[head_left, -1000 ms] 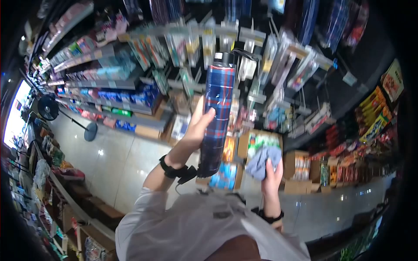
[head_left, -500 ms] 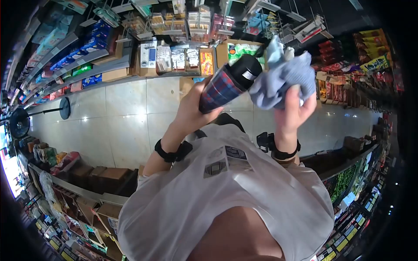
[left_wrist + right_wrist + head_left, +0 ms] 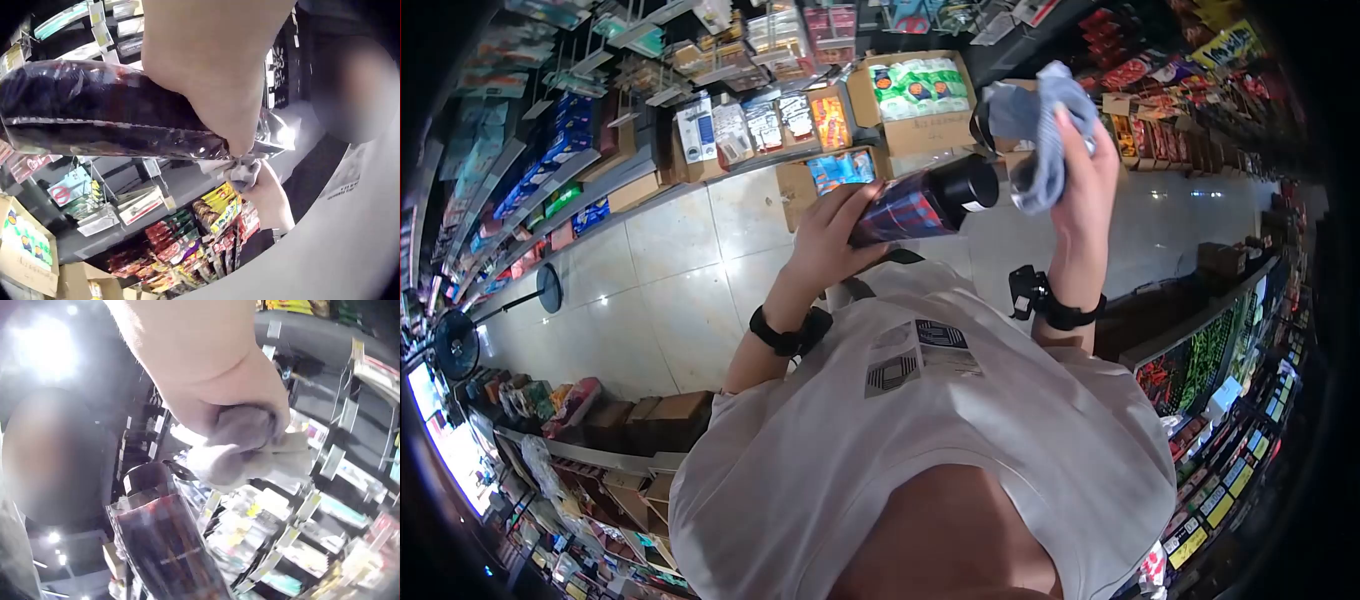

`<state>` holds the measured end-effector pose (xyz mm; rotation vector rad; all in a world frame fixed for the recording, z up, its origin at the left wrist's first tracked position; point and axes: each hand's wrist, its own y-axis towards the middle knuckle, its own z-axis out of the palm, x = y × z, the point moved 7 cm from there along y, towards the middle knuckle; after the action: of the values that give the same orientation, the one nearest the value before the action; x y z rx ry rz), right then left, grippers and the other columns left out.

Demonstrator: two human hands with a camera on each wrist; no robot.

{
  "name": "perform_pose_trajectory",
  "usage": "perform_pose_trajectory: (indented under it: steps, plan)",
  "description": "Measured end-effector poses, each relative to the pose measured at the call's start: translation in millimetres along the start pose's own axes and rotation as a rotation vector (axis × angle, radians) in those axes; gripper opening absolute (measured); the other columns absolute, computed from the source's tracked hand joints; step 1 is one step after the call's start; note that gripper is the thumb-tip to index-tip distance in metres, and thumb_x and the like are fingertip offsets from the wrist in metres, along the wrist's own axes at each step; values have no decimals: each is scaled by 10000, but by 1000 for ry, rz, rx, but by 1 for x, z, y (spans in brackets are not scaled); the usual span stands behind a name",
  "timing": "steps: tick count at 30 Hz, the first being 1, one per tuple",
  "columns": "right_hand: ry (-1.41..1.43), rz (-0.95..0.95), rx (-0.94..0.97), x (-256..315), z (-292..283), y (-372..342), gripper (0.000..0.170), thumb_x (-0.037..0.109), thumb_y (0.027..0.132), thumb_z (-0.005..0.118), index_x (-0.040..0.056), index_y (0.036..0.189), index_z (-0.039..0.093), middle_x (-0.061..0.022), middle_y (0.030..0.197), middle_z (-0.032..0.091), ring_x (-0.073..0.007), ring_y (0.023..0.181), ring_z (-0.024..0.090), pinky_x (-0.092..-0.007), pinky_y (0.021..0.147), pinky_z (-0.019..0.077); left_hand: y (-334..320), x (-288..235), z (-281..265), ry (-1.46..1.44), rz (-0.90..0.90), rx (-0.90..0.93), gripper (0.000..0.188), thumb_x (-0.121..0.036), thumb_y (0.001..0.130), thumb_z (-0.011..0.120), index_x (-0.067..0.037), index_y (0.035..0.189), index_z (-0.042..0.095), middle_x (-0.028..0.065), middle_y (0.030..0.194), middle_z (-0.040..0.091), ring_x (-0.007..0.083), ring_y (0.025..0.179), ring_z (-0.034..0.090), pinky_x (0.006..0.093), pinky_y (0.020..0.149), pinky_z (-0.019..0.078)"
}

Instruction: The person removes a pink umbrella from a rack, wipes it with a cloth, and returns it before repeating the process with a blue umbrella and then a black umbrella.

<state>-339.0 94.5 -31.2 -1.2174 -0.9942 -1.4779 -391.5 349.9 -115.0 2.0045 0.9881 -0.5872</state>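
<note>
My left hand (image 3: 828, 235) grips a folding umbrella (image 3: 908, 213), dark blue and red plaid in a clear plastic sleeve. It lies tilted in front of my chest, its black handle end pointing right, toward the other hand. A grey-blue cloth (image 3: 1048, 165) is bunched in my right hand (image 3: 1088, 175), thumb pressed on it and part of it sticking up. In the right wrist view the cloth (image 3: 240, 434) hangs just above the umbrella's handle (image 3: 149, 478), with a gap between them in the head view. The plastic glints along the umbrella (image 3: 94, 115) in the left wrist view.
Ahead are shelves with hanging packets and an open carton of green-and-white packs (image 3: 920, 90). A smaller box of blue packs (image 3: 840, 170) stands on the tiled floor (image 3: 670, 250). Snack bags (image 3: 1230, 45) hang at right, a fan (image 3: 457, 343) stands at left, and more shelves lie behind me.
The umbrella has gone from upright, handle up, to lying tilted with its handle rightward, close to my body. The cloth rose toward the handle, then drew slightly apart from it. The view has tipped downward.
</note>
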Motion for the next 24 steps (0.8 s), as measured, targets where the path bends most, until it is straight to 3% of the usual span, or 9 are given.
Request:
perform_pose_trajectory:
  steps: [2,5,7,11,12,16,19,23,24]
  plan:
    - [74,-76,3,24,-11,-21,223,72,870,653,-19,1075,646,-65,1004,656,-121,854,619,-248,753,483,3,-2,17,-21,-26,-10,738,-260,580,827,-64,1240,561,127,1066,612,330,917,627,409,797,511]
    - [-562,-458,393,43,12,-40,215,32,810,685,-13,1020,668,-85,973,659,-168,880,626,-288,765,487,9,-14,39,-20,-62,42,730,-257,591,826,-45,1236,557,137,1095,614,343,926,625,418,809,508]
    - [-516,-403,377,33,3,-36,222,16,778,697,-13,997,672,-102,972,656,-190,895,625,-302,773,487,12,-24,51,-36,-96,89,731,-251,591,823,-31,1234,554,144,1101,613,347,929,625,420,812,507]
    - [-639,-252,267,-10,-39,-9,226,32,775,707,-20,991,668,-120,948,656,-208,872,632,-300,776,486,5,-40,62,-59,99,-7,740,-227,593,812,-11,1247,539,152,1087,611,345,914,626,420,794,507]
    - [-589,-105,303,-47,-55,-5,217,47,803,696,-15,1008,668,-101,943,668,-177,859,634,-284,772,486,6,-47,65,-82,108,-23,746,-218,592,810,-7,1252,534,152,1084,610,342,911,625,420,790,506]
    - [-137,251,40,-80,-100,-21,248,110,902,641,11,1129,626,-34,980,654,-88,850,617,-224,779,479,23,-67,72,-96,82,-69,749,-178,613,800,-12,1284,511,154,1062,606,337,896,620,410,777,506]
    - [170,216,-133,-66,-120,-32,313,165,941,594,-12,1198,569,-55,990,657,-95,854,630,-235,779,497,34,-71,85,-42,-135,4,729,-164,642,795,-26,1296,504,158,1028,600,334,893,618,395,771,508]
    - [131,154,-21,-55,-118,-50,365,209,965,555,-6,1256,512,-67,1089,630,-100,961,609,-251,813,487,39,-81,101,0,-179,4,702,-186,684,783,-42,1308,495,161,1038,591,343,888,618,398,778,514]
    - [280,211,11,-53,-109,-58,380,145,935,598,-10,1270,508,-63,1099,625,-103,976,600,-254,863,472,41,-82,107,-13,-181,41,744,-214,702,775,-50,1351,449,176,1066,577,347,934,608,408,784,513]
